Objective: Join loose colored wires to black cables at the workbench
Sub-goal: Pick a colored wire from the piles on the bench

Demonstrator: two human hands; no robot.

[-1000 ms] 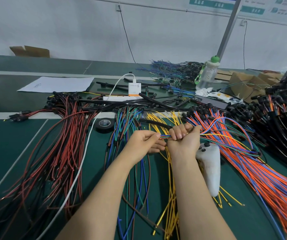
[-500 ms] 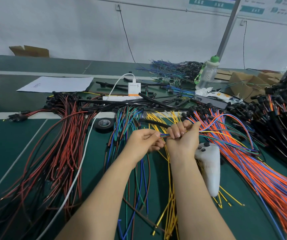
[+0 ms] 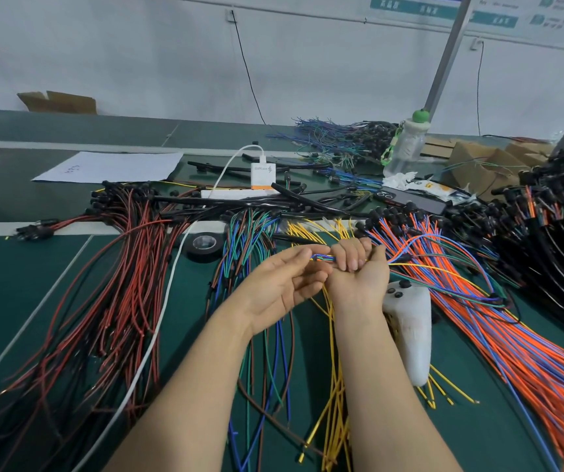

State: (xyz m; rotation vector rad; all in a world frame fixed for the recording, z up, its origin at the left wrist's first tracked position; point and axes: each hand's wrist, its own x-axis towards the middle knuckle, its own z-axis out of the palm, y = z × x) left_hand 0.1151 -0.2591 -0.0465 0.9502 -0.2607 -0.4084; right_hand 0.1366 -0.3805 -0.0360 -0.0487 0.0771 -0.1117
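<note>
Green matting covers the table [image 3: 35,301], and a pale wall stands behind it. Near the middle, the right hand [image 3: 355,270] is clenched in a fist around a small bundle of thin wires [image 3: 322,257], blue, green and orange. Short ends come out on the left side of the fist, and the long part runs off to the right above the orange and blue wires [image 3: 512,335]. The left hand [image 3: 280,291] is released, with the palm turned up and the fingers loose and nearly straight. Its index fingertip [image 3: 318,251] lies at the short ends, but I cannot tell if it really touches them.

Many black cables [image 3: 563,253] are heaped at the right edge of the table, well apart from both hands. Yellow wires [image 3: 335,386] lie below the right forearm, and mixed blue, green and brown wires [image 3: 256,240] lie below the left one. A white controller [image 3: 410,328] lies just beside the right wrist. Red and black wires [image 3: 120,284] spread over the left part. A roll of black tape [image 3: 204,245] lies beyond the left hand. Farther back are a white charger [image 3: 262,172], a sheet of paper [image 3: 110,166] and a bottle with a green cap [image 3: 406,148].
</note>
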